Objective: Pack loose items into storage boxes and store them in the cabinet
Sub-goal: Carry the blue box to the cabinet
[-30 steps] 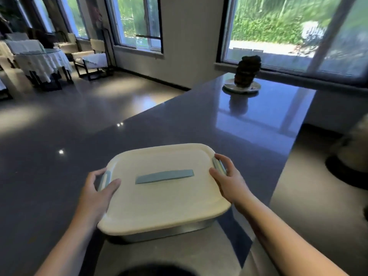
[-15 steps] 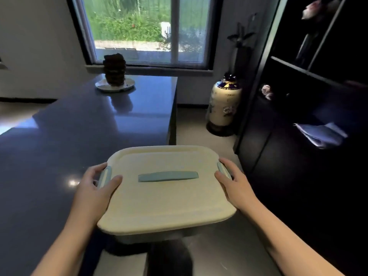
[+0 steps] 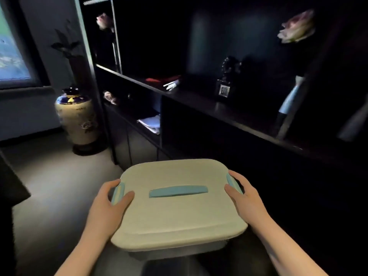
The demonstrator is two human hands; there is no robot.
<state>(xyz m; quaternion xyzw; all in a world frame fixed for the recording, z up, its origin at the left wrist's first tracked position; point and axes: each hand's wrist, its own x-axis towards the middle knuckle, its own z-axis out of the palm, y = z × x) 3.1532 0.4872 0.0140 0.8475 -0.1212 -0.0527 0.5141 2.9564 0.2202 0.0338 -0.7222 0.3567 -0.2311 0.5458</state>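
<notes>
I see the box (image 3: 179, 208), lid on, held off the floor between both hands, in front of the dark cabinet (image 3: 229, 120). Left hand (image 3: 108, 212) grips the box's left side: thumb lies across the lid edge, fingers curl round the blue latch (image 3: 117, 193). Right hand (image 3: 246, 198) grips the right side the same way, thumb on the lid, fingers wrapped over the right latch (image 3: 232, 181). Blue handle (image 3: 178, 191) sits flat at lid centre, untouched. Box is approx. level.

Cabinet: open shelves, mostly in shadow. Upper shelf carries a red item (image 3: 162, 79) and a dark figure (image 3: 229, 76); what they are, I cannot tell. Lower compartment holds folded cloth (image 3: 151, 124). A vase (image 3: 76, 118) stands on the floor (image 3: 49, 186) left of the cabinet, near a window (image 3: 12, 56).
</notes>
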